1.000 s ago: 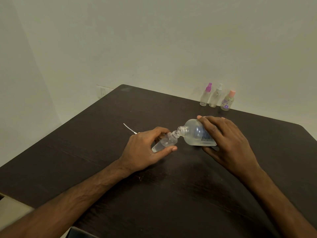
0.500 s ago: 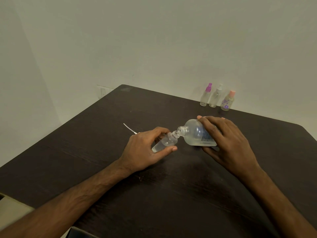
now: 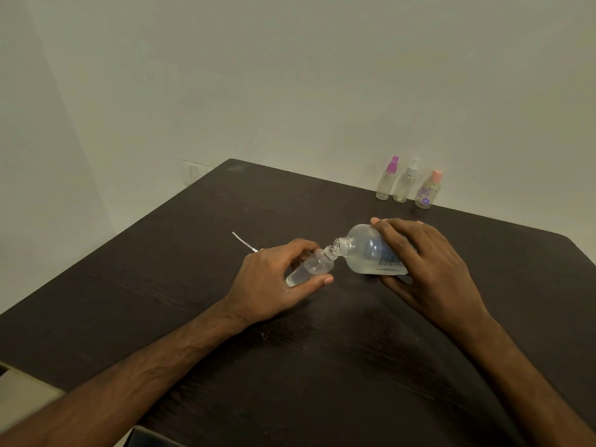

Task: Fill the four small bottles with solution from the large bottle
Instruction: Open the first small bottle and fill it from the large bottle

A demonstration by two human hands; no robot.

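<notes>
Left hand point(image 3: 274, 275) with fingers point(image 3: 300, 246) curled round small bottle point(image 3: 317, 266), right hand point(image 3: 429, 269) wrapped over large bottle point(image 3: 361, 250), both forearms stretched forward

Dim, even indoor light, soft shadows under the forearms, slight softness — wide-angle bending at the edges

Plain indoor room, likely a home: dark wooden table point(image 3: 193, 301) set against bare off-white walls point(image 3: 290, 75), with a wall socket point(image 3: 194, 173) behind its far corner.
</notes>
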